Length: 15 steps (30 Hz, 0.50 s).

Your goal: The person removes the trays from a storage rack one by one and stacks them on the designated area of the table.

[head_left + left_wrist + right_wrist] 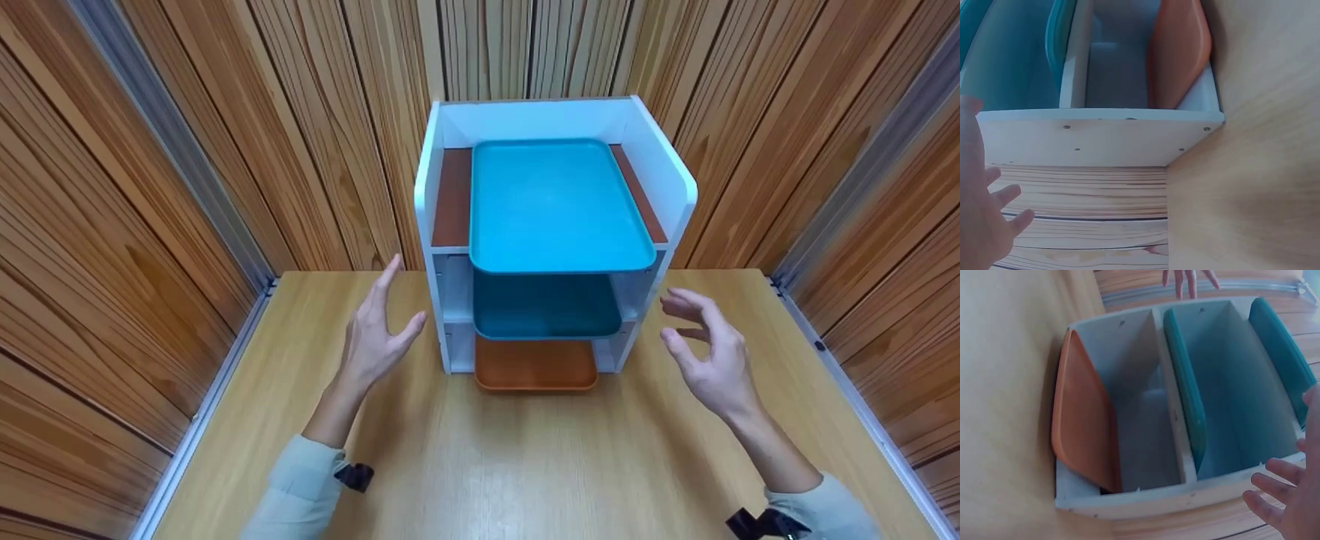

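Note:
A white shelf unit [646, 285] stands against the back wall with a tray on each of three levels. On top lies a bright blue tray [559, 206]; a darker teal tray [546, 306] is on the middle shelf, and an orange tray [536, 365] sits at the bottom. All three jut out past the shelf front. My left hand [373, 341] hovers left of the unit, thumb and fingers spread and holding nothing. To the right of the unit, my right hand [712, 360] is raised with its fingers loosely bent, also holding nothing.
The unit stands on a light wooden table [495, 465]. Wood-panelled walls [322, 135] rise behind and on both sides, with metal rails [202, 420] along the side edges. A dark wrist strap [354, 476] shows at the left sleeve.

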Each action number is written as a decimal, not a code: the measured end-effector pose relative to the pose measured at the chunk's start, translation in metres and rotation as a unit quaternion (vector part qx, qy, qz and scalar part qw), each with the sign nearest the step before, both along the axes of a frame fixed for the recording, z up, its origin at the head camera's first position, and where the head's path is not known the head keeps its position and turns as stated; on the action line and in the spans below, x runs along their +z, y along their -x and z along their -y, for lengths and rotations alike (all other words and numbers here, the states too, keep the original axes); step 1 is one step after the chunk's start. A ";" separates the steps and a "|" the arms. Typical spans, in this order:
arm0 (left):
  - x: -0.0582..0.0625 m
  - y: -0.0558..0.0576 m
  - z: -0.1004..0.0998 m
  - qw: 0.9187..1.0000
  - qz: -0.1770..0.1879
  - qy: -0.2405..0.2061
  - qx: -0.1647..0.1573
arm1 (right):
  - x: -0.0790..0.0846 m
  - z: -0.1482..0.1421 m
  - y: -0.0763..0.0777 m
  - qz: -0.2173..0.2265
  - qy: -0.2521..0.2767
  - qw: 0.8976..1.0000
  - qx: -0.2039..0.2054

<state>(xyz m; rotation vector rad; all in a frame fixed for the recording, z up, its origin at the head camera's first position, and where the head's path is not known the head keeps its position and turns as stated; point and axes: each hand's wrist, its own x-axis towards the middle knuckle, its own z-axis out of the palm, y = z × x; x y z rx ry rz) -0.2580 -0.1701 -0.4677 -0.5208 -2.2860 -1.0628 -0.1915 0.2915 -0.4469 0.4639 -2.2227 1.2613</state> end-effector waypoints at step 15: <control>0.014 0.016 -0.014 0.988 0.072 -0.120 -0.071 | 0.035 0.020 -0.005 0.069 0.162 0.980 0.090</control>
